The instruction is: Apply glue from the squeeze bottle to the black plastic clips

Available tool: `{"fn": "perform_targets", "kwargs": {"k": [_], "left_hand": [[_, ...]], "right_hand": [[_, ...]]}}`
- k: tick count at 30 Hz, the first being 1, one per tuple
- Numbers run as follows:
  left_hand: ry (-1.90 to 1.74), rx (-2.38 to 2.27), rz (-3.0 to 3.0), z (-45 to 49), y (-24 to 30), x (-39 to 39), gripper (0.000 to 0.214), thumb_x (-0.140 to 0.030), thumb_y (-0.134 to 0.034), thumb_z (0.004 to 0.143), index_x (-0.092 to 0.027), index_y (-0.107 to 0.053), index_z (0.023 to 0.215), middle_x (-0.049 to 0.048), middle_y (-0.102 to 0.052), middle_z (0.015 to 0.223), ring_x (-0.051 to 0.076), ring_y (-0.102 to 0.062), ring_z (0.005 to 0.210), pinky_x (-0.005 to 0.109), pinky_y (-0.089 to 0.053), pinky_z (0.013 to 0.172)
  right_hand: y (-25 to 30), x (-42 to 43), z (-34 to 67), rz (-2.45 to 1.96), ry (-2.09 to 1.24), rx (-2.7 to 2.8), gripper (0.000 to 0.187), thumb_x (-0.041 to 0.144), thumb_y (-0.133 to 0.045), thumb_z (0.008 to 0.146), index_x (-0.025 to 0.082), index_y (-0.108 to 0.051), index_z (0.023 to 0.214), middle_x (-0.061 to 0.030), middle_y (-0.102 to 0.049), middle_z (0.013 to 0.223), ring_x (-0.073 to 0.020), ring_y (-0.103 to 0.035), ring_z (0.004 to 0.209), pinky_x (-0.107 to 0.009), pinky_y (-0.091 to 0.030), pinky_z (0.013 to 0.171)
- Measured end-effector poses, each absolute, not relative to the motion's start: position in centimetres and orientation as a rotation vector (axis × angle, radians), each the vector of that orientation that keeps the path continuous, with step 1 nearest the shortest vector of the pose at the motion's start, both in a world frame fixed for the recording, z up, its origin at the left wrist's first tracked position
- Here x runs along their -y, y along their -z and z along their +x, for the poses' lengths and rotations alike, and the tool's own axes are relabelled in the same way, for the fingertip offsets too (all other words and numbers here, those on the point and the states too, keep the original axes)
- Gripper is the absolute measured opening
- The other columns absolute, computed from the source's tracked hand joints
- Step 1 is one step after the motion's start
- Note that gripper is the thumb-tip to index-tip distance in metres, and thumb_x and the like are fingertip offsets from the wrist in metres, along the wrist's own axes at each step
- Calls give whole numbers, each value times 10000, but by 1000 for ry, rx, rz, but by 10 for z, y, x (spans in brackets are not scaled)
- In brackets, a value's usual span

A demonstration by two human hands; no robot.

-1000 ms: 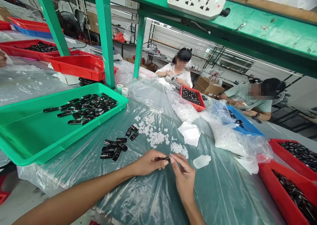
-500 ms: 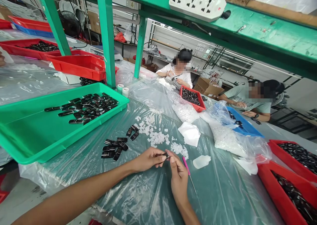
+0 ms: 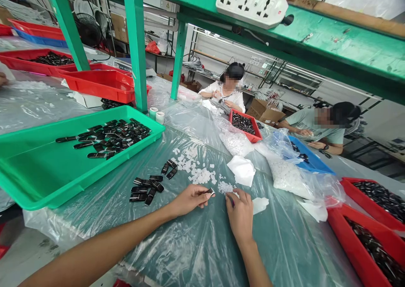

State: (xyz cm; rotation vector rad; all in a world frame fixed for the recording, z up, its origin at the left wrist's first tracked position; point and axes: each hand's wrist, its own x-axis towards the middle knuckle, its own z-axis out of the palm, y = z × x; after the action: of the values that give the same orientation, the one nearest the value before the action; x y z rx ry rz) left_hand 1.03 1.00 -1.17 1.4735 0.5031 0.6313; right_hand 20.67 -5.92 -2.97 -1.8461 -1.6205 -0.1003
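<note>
A small black part with a pale, shiny end is pinched between the thumb and fingers of my left hand. My right hand reaches down at the near edge of a pile of tiny white pieces, its fingers bent together. Part of a pink handle shows at those fingers; the rest of that tool is hidden, and I cannot tell whether it is gripped. Larger white pieces are spread beyond my left hand. Several black parts lie in a loose group left of it.
A green tray with many black parts stands at left. Bags of white pieces and red bins are on the right. A flat translucent white item lies beside my right hand. Two people sit across the plastic-covered table.
My right hand has left the black part and moved right, over the pink-handled tool and to the tiny white pieces. My left hand still holds the part, its shiny end now showing.
</note>
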Motion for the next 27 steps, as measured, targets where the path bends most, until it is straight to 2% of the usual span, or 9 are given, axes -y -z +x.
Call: {"fn": "perform_targets", "kwargs": {"k": [7,13,15,20,24,27], "left_hand": [[-615,-490,1485,11,7,-6,350,-416,-524,841,-87,-637,802,24,-533,658,119,-493,596,227,-397,586],[-601,-474,1502,11,2,-5,336,-416,-522,839,-103,-628,777,16,-522,664,123,-487,614,228,-398,602],[-589,-465,1512,11,0,-4,331,-412,-515,844,-107,-629,786,13,-516,658,125,-483,621,228,-394,609],[-544,-422,1545,9,-9,-2,323,-411,-498,856,-119,-636,851,12,-504,685,125,-453,636,219,-380,616],[-479,-381,1598,7,-14,0,339,-416,-467,875,-124,-631,929,6,-482,700,117,-408,619,205,-327,570],[-472,-346,1615,7,-14,1,337,-415,-455,883,-118,-615,887,-12,-425,666,103,-356,587,204,-281,544]], "right_hand": [[34,53,208,-1868,54,1626,262,235,-435,860,176,-690,859,-137,-610,996,-306,-452,993,-448,-311,850],[30,56,203,-1782,-137,1478,202,280,-480,844,177,-654,844,-135,-599,1000,-315,-433,1032,-481,-254,904],[24,60,200,-1714,-246,1411,187,309,-491,845,185,-629,868,-126,-585,1036,-301,-428,1064,-469,-258,927],[6,70,192,-1449,-706,1336,170,348,-456,878,228,-575,894,-68,-569,1138,-224,-507,1073,-356,-385,893],[-4,76,189,-1290,-1011,1302,147,348,-484,874,234,-574,850,-49,-565,1160,-218,-515,1076,-339,-397,889],[-8,78,188,-1219,-1148,1280,129,342,-522,859,234,-591,844,-42,-570,1135,-215,-519,1055,-337,-387,897]]}}
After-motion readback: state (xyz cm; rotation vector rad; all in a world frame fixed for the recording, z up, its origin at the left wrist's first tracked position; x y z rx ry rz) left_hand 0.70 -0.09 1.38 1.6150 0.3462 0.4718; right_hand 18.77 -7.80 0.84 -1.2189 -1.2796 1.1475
